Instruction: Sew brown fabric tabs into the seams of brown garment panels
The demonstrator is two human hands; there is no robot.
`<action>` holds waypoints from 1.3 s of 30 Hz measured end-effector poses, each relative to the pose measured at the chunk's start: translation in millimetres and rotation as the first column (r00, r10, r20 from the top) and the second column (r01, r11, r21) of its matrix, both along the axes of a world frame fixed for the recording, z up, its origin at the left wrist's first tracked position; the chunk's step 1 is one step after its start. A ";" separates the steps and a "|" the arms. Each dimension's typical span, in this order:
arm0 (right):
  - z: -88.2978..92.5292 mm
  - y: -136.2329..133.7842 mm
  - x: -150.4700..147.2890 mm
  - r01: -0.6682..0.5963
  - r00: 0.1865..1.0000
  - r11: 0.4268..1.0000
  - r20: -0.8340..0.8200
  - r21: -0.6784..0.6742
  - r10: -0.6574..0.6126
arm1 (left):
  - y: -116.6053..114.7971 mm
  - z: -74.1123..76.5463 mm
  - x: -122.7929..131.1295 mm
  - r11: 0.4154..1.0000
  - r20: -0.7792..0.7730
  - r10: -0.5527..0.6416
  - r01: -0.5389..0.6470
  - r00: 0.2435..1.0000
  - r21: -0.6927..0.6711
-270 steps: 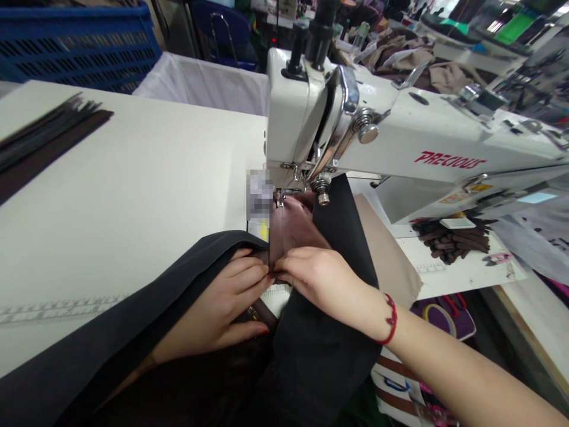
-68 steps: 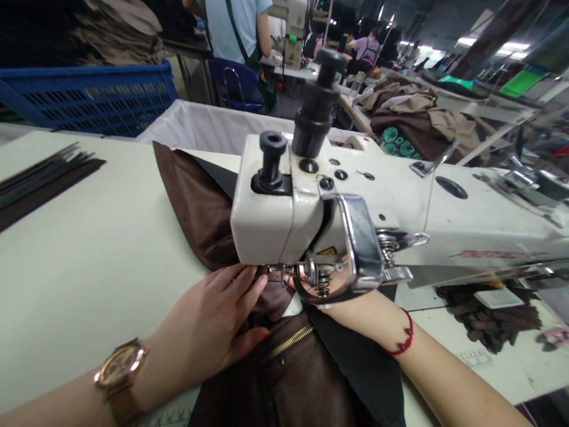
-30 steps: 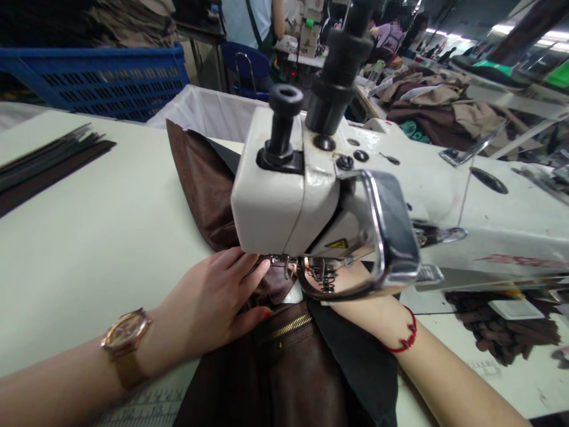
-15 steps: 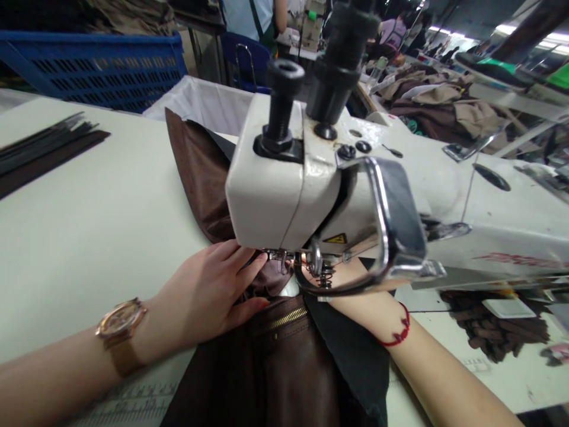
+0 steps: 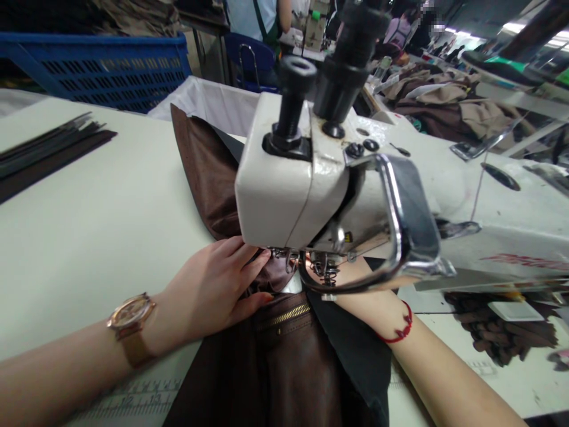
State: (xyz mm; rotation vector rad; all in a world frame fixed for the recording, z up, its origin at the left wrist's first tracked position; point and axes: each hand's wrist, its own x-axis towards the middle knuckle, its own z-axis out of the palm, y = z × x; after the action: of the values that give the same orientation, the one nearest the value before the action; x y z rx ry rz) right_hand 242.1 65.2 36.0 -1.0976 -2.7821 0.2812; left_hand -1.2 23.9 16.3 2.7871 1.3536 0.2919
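Observation:
A brown garment [image 5: 284,367] with a gold zipper [image 5: 284,316] and black lining [image 5: 355,356] lies under the head of a white sewing machine [image 5: 293,196]. My left hand [image 5: 213,290], with a watch on its wrist, lies flat with fingers stretched on the brown fabric, left of the presser foot [image 5: 326,273]. My right hand [image 5: 368,302], with a red cord bracelet at the wrist, rests on the fabric under the machine head, which hides its fingers. More brown fabric [image 5: 204,172] trails out behind the machine.
Dark strips [image 5: 48,151] lie at the table's far left. A blue crate [image 5: 98,68] and a white-lined bin [image 5: 208,104] stand behind the table. Dark brown pieces [image 5: 502,335] are heaped under the machine arm at right. Other people work at machines in the background.
Nine seconds ago both hands pinched the fabric edges in front of the needle; now the garment has fed through behind the machine. Over the last second the hands barely moved; the view shifted slightly.

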 end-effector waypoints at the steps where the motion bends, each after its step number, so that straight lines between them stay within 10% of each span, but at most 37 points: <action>1: 2.7 -0.3 -0.8 -0.004 1.000 1.000 0.008 0.009 0.004 | 0.0 -0.3 0.3 1.000 -0.002 0.000 0.000 1.000 0.005; 14: 17.3 -15.5 -1.7 -0.127 0.992 0.989 0.019 0.081 0.126 | 9.7 14.3 -22.7 0.987 -0.030 0.161 -0.162 0.986 -0.024; 23: 40.7 -31.1 23.0 -0.160 0.972 0.987 0.174 0.009 0.157 | -72.1 19.3 15.4 0.990 -0.157 0.142 -0.139 0.977 0.031; 30: 24.3 -22.5 22.2 -0.215 0.975 0.948 0.011 -0.234 0.223 | -36.7 52.4 49.1 0.940 0.137 -0.341 0.342 0.930 0.021; 39: 31.4 -21.8 8.7 -0.038 0.986 0.953 0.142 -0.299 0.084 | -61.4 46.7 40.0 0.935 -0.010 -0.347 0.347 0.938 0.071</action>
State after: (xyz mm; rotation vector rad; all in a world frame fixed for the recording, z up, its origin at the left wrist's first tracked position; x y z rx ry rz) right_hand 250.8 43.4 67.4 -1.1370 -2.9850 0.6673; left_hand 38.9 -37.5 63.0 3.0107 0.8372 0.3340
